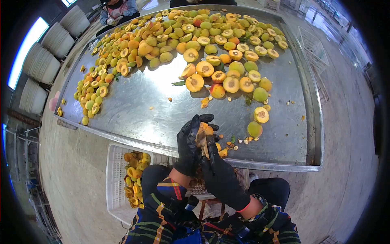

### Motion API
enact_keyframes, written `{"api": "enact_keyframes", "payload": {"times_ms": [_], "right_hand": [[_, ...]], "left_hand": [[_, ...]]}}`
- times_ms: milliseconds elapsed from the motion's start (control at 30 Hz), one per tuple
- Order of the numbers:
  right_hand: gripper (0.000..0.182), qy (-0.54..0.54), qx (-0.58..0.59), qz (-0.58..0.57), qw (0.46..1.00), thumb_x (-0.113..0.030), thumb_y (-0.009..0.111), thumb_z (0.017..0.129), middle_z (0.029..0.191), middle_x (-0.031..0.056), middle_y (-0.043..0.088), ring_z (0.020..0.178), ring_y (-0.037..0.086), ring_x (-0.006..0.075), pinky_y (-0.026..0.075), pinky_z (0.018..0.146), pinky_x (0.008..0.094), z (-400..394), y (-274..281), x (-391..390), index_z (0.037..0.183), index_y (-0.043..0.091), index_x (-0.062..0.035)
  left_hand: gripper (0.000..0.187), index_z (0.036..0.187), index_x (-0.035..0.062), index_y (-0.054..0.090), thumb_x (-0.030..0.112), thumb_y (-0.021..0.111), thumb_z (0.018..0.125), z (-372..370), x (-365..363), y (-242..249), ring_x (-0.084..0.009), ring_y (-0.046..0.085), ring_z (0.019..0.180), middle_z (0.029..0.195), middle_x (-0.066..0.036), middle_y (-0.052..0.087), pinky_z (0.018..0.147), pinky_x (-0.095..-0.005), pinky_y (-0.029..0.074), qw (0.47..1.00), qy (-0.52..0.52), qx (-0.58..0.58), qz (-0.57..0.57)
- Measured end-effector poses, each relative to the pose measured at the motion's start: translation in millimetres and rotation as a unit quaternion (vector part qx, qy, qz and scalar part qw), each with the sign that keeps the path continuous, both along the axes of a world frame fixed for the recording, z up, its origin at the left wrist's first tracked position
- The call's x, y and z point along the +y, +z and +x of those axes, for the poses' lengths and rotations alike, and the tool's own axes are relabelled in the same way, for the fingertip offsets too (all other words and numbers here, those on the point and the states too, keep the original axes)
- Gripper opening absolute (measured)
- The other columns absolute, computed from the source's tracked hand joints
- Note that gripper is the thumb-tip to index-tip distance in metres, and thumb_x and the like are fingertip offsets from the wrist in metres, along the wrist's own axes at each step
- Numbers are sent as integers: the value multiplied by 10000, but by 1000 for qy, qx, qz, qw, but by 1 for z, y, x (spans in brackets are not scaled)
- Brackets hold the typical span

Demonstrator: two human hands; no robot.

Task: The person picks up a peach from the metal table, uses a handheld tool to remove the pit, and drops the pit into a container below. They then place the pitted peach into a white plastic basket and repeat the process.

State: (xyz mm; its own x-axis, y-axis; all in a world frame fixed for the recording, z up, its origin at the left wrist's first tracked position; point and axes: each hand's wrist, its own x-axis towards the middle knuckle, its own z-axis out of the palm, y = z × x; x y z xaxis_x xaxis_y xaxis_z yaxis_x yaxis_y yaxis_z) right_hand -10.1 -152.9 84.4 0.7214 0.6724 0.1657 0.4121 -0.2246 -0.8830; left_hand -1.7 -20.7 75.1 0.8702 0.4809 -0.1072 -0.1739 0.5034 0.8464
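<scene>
In black gloves, both my hands meet over the near edge of the metal table. My left hand point(189, 140) is wrapped round an orange-fleshed peach half point(204, 133). My right hand point(217, 168) grips a small pitting tool point(204, 151) with a pale, narrow shaft, its upper end against the fruit. Fingers hide the rest of the tool. Just right of the hands lie loose pits and orange flesh scraps point(222, 152). Beyond these are a whole peach point(254, 129) and a cut half point(261, 115), side by side.
A large heap of halved peaches point(162, 42) covers the far part of the steel table point(134, 107), which has raised rims. Below its near edge, a white plastic crate point(115, 183) holds peach halves point(136, 173). Another person point(118, 14) sits at the far left corner.
</scene>
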Motion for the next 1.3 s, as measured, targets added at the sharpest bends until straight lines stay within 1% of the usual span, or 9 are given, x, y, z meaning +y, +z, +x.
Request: {"api": "enact_keyframes", "payload": {"times_ms": [333, 433, 567, 633, 767, 1133, 1167, 1233, 1300], "right_hand": [[538, 21, 184, -23, 983, -96, 500, 935, 817, 164, 568, 643, 540, 198, 432, 558, 364, 12, 17, -10, 1424, 283, -36], [596, 45, 174, -11, 984, -105, 514, 912, 818, 290, 575, 714, 599, 387, 447, 611, 424, 16, 9, -11, 1420, 231, 28], [605, 56, 302, -9, 952, -118, 516, 914, 795, 277, 571, 707, 598, 375, 442, 611, 431, 20, 6, -12, 1423, 223, 27], [555, 72, 79, -2, 994, -101, 505, 926, 809, 171, 550, 631, 533, 240, 436, 557, 365, 16, 2, -16, 1422, 269, -18], [564, 22, -80, -30, 996, -109, 514, 918, 820, 183, 557, 647, 545, 278, 440, 573, 373, 6, -8, -13, 1418, 275, -6], [611, 51, 506, 20, 861, -211, 520, 927, 924, 263, 594, 792, 617, 315, 454, 611, 412, 30, 5, -20, 1419, 245, 27], [611, 50, 506, 22, 861, -211, 520, 927, 924, 263, 594, 792, 617, 315, 454, 611, 412, 26, 3, -20, 1419, 245, 27], [539, 48, 47, -97, 993, -196, 510, 945, 721, 50, 538, 605, 520, 120, 424, 536, 297, 13, -7, -19, 1421, 307, -49], [544, 35, 53, -65, 996, -198, 519, 941, 712, 39, 534, 597, 515, 106, 414, 523, 284, 9, -15, -16, 1418, 307, -42]], "left_hand": [[514, 1134, -43, 550, 422, 401, 975, 0, 7, -4, -222, 656, 839, 977, -161, 644, 721, -297, 557, 996, -84, 25, 9], [452, 1090, -75, 569, 348, 470, 965, 4, 1, -3, -220, 671, 798, 919, -161, 655, 656, -305, 568, 998, -18, 21, 59], [439, 1067, -67, 590, 345, 492, 956, 3, 7, 4, -206, 673, 762, 830, -150, 662, 631, -285, 558, 996, -52, 65, 30], [430, 1046, -62, 605, 344, 503, 950, 4, 6, 1, -190, 670, 737, 820, -149, 662, 622, -276, 553, 996, -42, 48, 60], [421, 1059, -58, 604, 335, 499, 951, 3, 7, 5, -196, 672, 751, 835, -148, 664, 636, -281, 552, 995, -70, 63, 14], [369, 1026, -65, 626, 282, 540, 933, 3, 9, -4, -185, 651, 690, 817, -159, 665, 634, -280, 537, 991, -87, 74, 64], [369, 1026, -65, 626, 282, 540, 933, 5, 9, -4, -185, 651, 690, 817, -159, 665, 634, -280, 537, 991, -89, 73, 65], [369, 1027, -67, 626, 279, 544, 929, 8, 7, -4, -181, 649, 683, 805, -158, 665, 624, -278, 533, 993, -79, 64, 63], [404, 1031, -59, 628, 319, 519, 937, 5, 9, -5, -185, 658, 724, 843, -150, 665, 647, -276, 544, 991, -96, 72, 62]]}}
